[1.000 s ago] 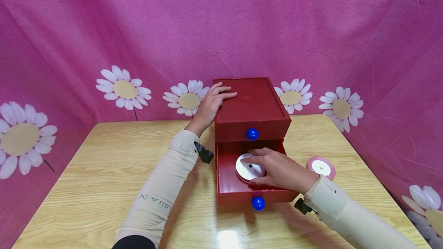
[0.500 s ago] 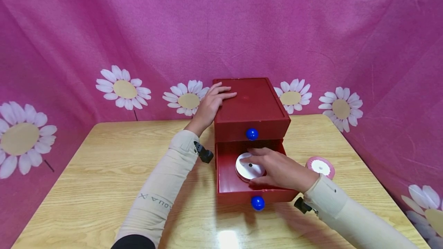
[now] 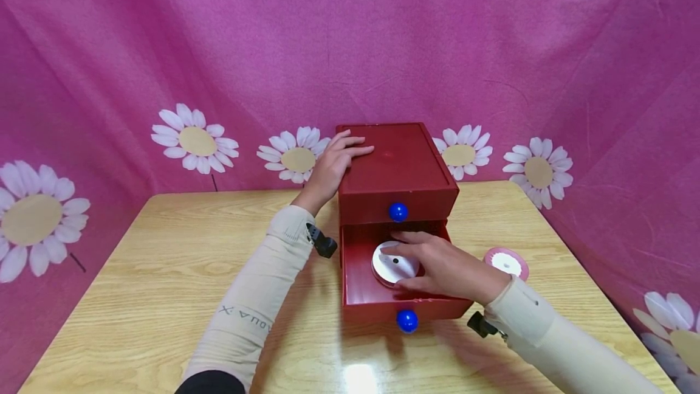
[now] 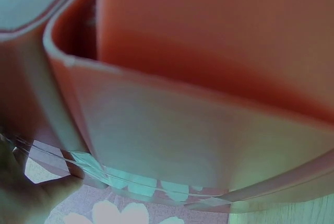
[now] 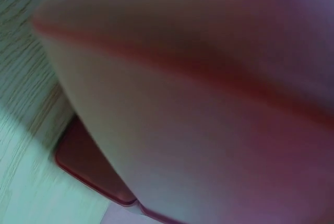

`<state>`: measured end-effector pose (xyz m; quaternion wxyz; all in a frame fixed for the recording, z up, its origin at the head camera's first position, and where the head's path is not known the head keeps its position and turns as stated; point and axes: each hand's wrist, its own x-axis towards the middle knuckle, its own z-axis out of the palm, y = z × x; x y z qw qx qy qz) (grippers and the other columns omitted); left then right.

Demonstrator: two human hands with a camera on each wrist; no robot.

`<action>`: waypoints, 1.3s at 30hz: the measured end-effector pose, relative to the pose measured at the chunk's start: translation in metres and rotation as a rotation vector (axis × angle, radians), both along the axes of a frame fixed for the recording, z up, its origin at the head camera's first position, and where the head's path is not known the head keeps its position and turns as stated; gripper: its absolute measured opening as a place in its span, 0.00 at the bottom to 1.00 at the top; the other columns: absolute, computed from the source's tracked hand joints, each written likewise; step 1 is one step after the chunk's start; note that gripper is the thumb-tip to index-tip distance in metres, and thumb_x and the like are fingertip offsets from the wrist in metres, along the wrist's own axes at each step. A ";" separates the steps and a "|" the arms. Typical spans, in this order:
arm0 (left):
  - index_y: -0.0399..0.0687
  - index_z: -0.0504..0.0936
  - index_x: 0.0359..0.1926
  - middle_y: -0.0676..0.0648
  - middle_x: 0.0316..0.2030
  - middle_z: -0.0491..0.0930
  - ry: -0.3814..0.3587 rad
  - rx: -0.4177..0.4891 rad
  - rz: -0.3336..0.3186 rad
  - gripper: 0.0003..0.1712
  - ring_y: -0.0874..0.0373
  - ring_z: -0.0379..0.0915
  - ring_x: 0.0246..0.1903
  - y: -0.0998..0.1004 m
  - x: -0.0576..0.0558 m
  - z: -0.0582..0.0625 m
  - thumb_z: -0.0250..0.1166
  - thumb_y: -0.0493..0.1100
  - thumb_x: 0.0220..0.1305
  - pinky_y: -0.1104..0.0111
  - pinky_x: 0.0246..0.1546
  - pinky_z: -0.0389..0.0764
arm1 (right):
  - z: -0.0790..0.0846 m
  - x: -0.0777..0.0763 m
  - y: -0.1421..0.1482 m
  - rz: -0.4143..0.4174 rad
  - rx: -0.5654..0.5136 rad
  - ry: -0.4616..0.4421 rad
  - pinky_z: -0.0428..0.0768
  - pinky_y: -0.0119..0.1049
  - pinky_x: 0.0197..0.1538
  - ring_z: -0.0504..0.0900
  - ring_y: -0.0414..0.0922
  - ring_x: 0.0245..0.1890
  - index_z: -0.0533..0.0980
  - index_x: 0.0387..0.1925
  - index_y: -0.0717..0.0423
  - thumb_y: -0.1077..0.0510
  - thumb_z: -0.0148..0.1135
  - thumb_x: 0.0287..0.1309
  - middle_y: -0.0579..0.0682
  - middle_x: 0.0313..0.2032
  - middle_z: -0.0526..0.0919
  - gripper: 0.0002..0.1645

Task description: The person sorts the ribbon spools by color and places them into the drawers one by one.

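Note:
In the head view a red two-drawer cabinet stands with its lower drawer pulled out. My left hand rests on the cabinet's top left edge, fingers spread over the lid. Flat on the drawer floor lies a white-faced ribbon spool with a small dark centre hole. Over its right side is my right hand, with fingers extended and the thumb near the spool's front rim. The left wrist view shows part of the left hand beside the cabinet; red drawer walls fill the right wrist view.
A pink ribbon spool with a white centre lies on the wooden table, right of the cabinet. Blue round knobs project from both drawer fronts. A pink flowered cloth hangs behind the table.
My right hand has shifted slightly right and its fingers have loosened over the white-faced spool, which stays in the drawer. The left hand has kept its place.

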<state>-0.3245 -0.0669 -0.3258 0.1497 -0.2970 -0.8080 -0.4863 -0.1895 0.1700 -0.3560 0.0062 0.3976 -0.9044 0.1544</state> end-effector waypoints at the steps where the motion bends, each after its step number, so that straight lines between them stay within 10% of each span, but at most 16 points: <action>1: 0.47 0.82 0.56 0.48 0.62 0.72 0.000 -0.001 -0.001 0.26 0.57 0.48 0.71 0.000 0.000 0.000 0.40 0.40 0.68 0.62 0.70 0.47 | 0.001 0.001 0.000 0.002 -0.005 0.003 0.77 0.46 0.55 0.71 0.55 0.62 0.77 0.60 0.48 0.50 0.73 0.50 0.58 0.62 0.72 0.33; 39: 0.45 0.82 0.55 0.47 0.62 0.72 -0.058 -0.021 -0.035 0.21 0.59 0.45 0.72 -0.004 -0.001 0.004 0.50 0.37 0.67 0.59 0.70 0.49 | 0.024 0.040 0.016 0.004 -0.152 0.107 0.80 0.41 0.50 0.75 0.51 0.59 0.77 0.59 0.47 0.46 0.73 0.48 0.52 0.62 0.73 0.34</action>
